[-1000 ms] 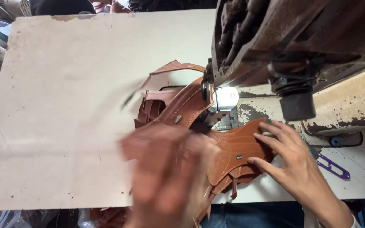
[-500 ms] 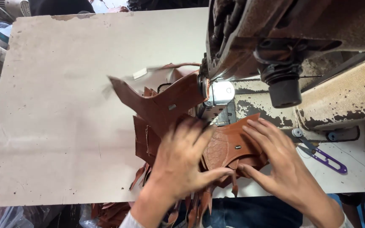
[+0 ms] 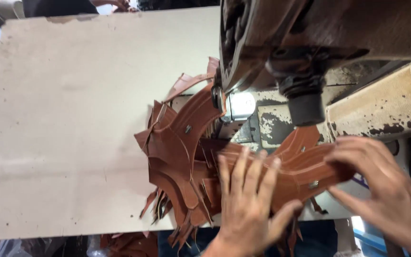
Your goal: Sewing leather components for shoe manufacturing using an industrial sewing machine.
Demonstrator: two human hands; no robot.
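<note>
A worn industrial sewing machine (image 3: pixel 319 43) fills the far right of the scene, its dark head overhanging the work surface, a black cylindrical knob (image 3: pixel 303 102) hanging below it. A small lamp (image 3: pixel 240 104) glows white beneath the head, lighting a chipped cream-painted machine bed (image 3: pixel 272 121). Further right, a cream-coloured arm of the machine (image 3: pixel 381 112) shows flaked paint and dark rust patches. A large pale board (image 3: pixel 72 119), scuffed and speckled, covers the table from the far left to the machine, its far edge ragged. At the near right, a sliver of a purple-handled tool (image 3: pixel 365 183) shows on the table top.
</note>
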